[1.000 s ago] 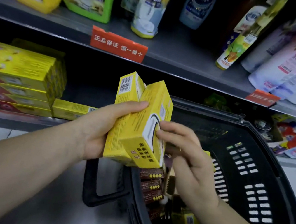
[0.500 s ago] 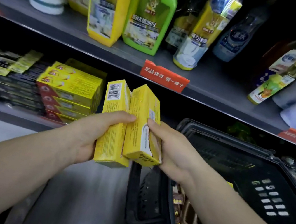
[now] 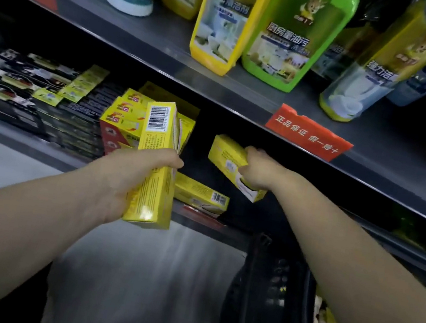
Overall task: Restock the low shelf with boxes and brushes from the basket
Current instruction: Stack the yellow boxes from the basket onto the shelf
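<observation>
While both my arms stretched toward the low shelf (image 3: 48, 152), my left hand (image 3: 127, 178) was clenched round a yellow box (image 3: 154, 163); it stood upright in front of the shelf edge, barcode end at the top, with my fingers wrapped across its far face. My right hand (image 3: 256, 168) gripped a second yellow box (image 3: 228, 155) by its near end; that box was tilted, its far end raised, and it hung inside the shelf opening, touching nothing but my fingers. Just below it, and apart from it, a third yellow box (image 3: 200, 197) lay flat on the low shelf with its barcode facing me. To the left a stack of yellow and red boxes (image 3: 120, 121) sat on the same shelf, partly hidden behind the box in my left hand; farther left lay rows of dark packets (image 3: 37, 83), too blurred to read. The black basket (image 3: 266, 309) stood at the lower right beneath my right forearm; I could not make out what it held. Above, the upper shelf (image 3: 142, 38) carried a yellow bottle (image 3: 219, 22) and a green bottle (image 3: 296, 35) side by side; a red tag (image 3: 308, 133) hung on its front edge, over my right hand.
</observation>
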Available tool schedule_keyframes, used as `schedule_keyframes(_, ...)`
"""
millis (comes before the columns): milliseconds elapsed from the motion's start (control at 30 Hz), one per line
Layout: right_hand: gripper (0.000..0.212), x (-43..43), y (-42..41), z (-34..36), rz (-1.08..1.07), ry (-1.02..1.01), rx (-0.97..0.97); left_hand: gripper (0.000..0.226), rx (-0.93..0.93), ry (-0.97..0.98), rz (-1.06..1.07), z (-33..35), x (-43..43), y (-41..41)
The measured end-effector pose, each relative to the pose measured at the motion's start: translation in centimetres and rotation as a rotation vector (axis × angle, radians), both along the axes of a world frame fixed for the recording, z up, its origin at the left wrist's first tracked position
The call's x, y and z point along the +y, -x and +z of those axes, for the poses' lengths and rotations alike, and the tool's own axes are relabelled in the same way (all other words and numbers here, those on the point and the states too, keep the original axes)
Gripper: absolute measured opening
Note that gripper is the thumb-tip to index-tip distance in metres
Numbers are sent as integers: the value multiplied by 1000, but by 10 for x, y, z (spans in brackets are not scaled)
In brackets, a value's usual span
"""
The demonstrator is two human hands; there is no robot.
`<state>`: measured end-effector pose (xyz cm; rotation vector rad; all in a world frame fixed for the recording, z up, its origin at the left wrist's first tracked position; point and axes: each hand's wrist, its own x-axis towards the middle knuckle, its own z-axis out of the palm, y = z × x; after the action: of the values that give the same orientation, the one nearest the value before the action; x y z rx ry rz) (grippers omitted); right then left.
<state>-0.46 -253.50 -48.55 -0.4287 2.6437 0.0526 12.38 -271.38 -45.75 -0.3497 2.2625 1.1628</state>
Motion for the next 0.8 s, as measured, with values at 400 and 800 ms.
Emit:
schedule_keyframes(400, 58, -7, 23, -94, 92, 11, -332, 45, -147, 325, -108, 21, -26, 13)
schedule_keyframes(800, 110, -2, 16, -106, 208, -61, -266, 48, -167, 230, -11, 16, -18, 8)
